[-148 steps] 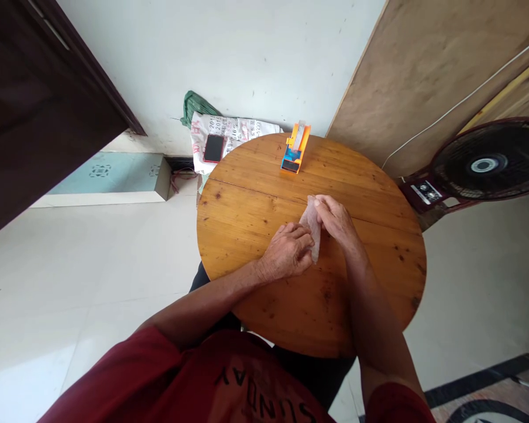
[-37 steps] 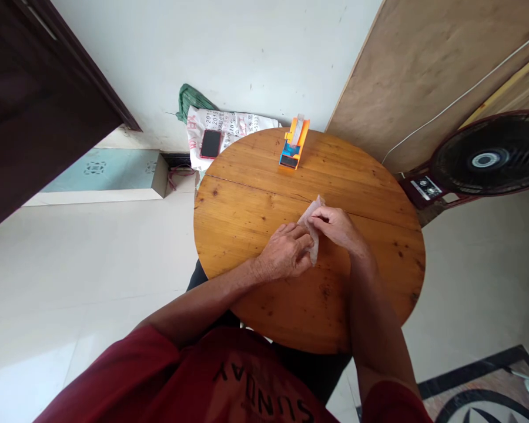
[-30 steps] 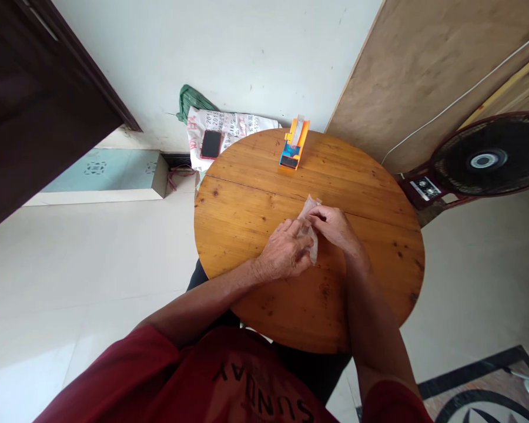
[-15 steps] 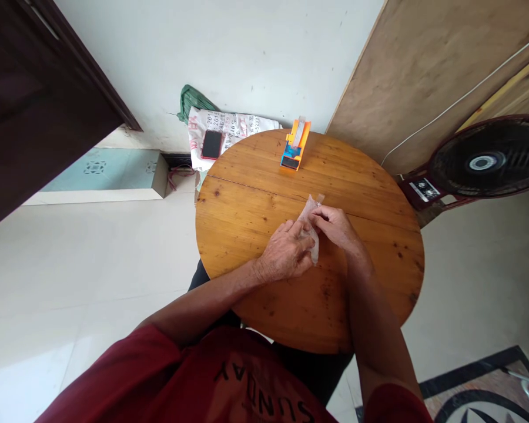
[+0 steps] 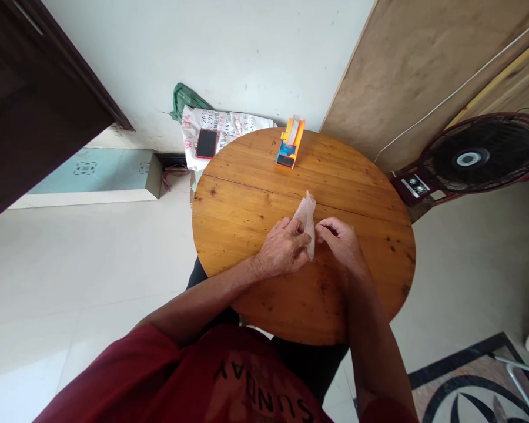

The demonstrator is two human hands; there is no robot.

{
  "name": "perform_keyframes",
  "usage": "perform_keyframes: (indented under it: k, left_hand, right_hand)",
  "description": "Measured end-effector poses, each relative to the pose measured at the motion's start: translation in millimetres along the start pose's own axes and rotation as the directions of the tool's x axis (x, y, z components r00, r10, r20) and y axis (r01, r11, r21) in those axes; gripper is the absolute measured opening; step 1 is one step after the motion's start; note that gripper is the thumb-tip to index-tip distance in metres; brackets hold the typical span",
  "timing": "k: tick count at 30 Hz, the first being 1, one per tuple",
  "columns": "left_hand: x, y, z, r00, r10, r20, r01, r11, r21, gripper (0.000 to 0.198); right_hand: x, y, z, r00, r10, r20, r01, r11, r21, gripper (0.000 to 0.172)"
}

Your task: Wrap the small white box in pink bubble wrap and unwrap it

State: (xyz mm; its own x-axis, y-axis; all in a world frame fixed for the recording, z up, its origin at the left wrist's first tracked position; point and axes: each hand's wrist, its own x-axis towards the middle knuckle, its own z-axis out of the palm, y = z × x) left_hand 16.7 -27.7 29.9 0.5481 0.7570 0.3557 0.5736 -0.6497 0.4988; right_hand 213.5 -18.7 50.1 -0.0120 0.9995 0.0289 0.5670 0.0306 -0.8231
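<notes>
A small bundle in whitish, translucent wrapping (image 5: 307,212) lies on the round wooden table, with a pointed, crumpled far end. My left hand (image 5: 284,244) grips it from the left, fingers bent over its near half. What is inside the wrapping cannot be made out. Just to the right, my right hand (image 5: 339,238) has its thumb and fingertips pinched together close to the wrapping's edge. Anything between those fingertips is too small to tell. Farther back stands an orange and blue tape dispenser (image 5: 290,144) with a roll of clear tape.
The round wooden table (image 5: 247,200) reaches toward a white wall. Beyond its far left edge, a dark phone (image 5: 206,144) with a red edge rests on a printed white sack (image 5: 191,123), near a green bag (image 5: 189,101). A large fan (image 5: 471,158) stands at the right.
My right hand has come down and off the bundle's upper part, to its right side. The wrapping's far end now looks folded to a point. My left hand stays on it.
</notes>
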Motion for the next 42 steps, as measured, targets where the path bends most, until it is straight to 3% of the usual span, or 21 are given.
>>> perform_keyframes:
  k: [6, 11, 14, 22, 29, 38, 42]
  left_hand:
    - [0.3, 0.2, -2.1, 1.0, -0.004, 0.016, 0.004, 1.0, -0.014, 0.022]
    - [-0.3, 0.0, -2.1, 1.0, -0.009, 0.011, 0.009, 1.0, -0.013, 0.021]
    - [-1.3, -1.2, 0.1, 1.0, -0.003, -0.014, 0.002, 1.0, -0.012, 0.022]
    - [-2.3, -0.8, -2.6, 0.998, 0.062, -0.012, -0.061, 0.997, 0.054, 0.021]
    - [-0.7, -1.2, -3.6, 0.996, 0.086, 0.034, -0.087, 0.996, 0.035, 0.024]
    - [0.2, -0.8, -1.0, 0.998, 0.055, 0.019, -0.055, 0.998, -0.007, 0.022]
    - [0.4, -1.4, -1.3, 0.999, 0.049, 0.02, -0.048, 0.998, -0.032, 0.021]
  right_hand:
    - [0.8, 1.7, 11.1, 0.995, -0.095, 0.038, 0.097, 0.993, -0.059, 0.024]
    - [2.8, 10.8, 10.0, 0.989, -0.006, -0.149, 0.001, 0.999, -0.037, 0.023]
    - [3.9, 13.9, 7.3, 0.978, 0.075, -0.195, -0.069, 0.997, 0.037, 0.024]
    - [8.4, 12.6, 12.7, 0.961, 0.277, 0.014, -0.275, 0.946, 0.169, 0.033]
    - [15.4, 12.3, 19.3, 0.95, 0.313, -0.015, -0.305, 0.933, 0.194, 0.035]
    - [22.9, 3.6, 22.0, 0.934, 0.351, 0.068, -0.357, 0.914, 0.192, 0.023]
    - [21.2, 3.1, 21.2, 0.938, 0.346, 0.032, -0.345, 0.916, 0.206, 0.015]
